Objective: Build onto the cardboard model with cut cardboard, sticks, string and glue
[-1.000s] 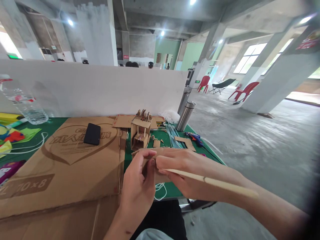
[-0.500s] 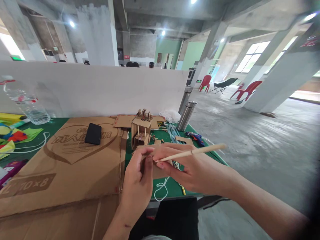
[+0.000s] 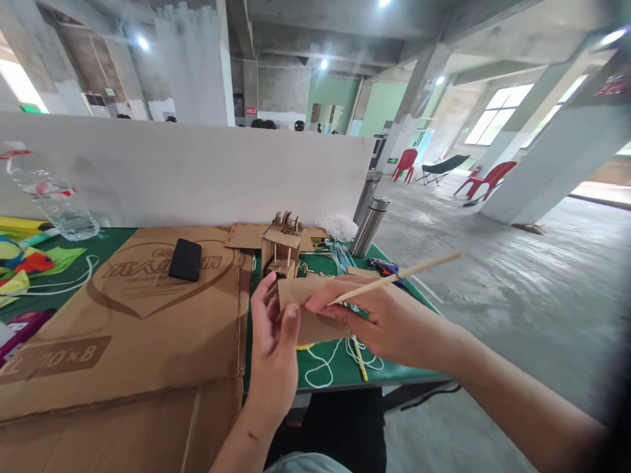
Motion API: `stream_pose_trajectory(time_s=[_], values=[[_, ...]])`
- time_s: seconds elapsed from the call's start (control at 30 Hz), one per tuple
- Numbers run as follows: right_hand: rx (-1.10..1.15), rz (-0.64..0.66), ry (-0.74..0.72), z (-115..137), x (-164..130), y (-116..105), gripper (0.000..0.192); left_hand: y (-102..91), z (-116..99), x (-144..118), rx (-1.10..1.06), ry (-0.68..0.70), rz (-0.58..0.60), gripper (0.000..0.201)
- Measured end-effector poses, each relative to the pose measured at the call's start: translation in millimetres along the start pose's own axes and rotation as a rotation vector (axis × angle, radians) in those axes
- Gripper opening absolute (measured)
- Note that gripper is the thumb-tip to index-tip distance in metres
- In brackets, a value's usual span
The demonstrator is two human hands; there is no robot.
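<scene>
Cardboard piece (image 3: 309,314) now higher, pinched by left hand (image 3: 273,341); right hand (image 3: 389,322) gripping stick (image 3: 394,278); table edge (image 3: 365,384) just below

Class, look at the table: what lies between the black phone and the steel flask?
In the head view, a small cardboard model stands on the green table between the black phone and the steel flask, with flat cardboard scraps behind it.

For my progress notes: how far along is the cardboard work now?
Looks done: a small cardboard model stands on the table. In hand: the left hand holds a cardboard piece; the right hand holds a wooden stick against it. Left: this piece remains apart from the model.
</scene>
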State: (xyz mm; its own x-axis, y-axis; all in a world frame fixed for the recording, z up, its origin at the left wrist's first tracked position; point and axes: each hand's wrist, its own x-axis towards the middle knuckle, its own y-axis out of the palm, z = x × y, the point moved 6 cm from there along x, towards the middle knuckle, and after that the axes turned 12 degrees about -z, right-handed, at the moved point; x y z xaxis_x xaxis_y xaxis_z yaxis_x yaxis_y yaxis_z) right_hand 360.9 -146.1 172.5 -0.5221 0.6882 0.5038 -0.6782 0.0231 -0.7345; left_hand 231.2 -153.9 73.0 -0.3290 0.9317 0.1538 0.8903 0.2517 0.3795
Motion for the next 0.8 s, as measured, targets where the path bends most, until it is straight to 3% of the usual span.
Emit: stream_pose_trajectory(time_s=[0.13,0.3,0.57,0.8], values=[[0.012,-0.020,0.035,-5.1,0.6,-2.4,0.023,-6.5,14.0,0.7,-0.209,-0.157,-0.107,0.032],[0.043,0.038,0.087,-6.4,1.2,-2.7,0.023,-2.0,17.9,2.1,-0.220,-0.259,-0.047,0.032],[0.018,-0.011,0.162,-16.4,-2.5,-5.3,0.011,9.2,7.5,3.8,-0.122,-0.153,0.148,0.031],[0.104,-0.029,0.216,-22.2,-3.8,-8.5,0.012,12.7,9.3,3.0,-0.027,-0.097,0.142,0.036]])
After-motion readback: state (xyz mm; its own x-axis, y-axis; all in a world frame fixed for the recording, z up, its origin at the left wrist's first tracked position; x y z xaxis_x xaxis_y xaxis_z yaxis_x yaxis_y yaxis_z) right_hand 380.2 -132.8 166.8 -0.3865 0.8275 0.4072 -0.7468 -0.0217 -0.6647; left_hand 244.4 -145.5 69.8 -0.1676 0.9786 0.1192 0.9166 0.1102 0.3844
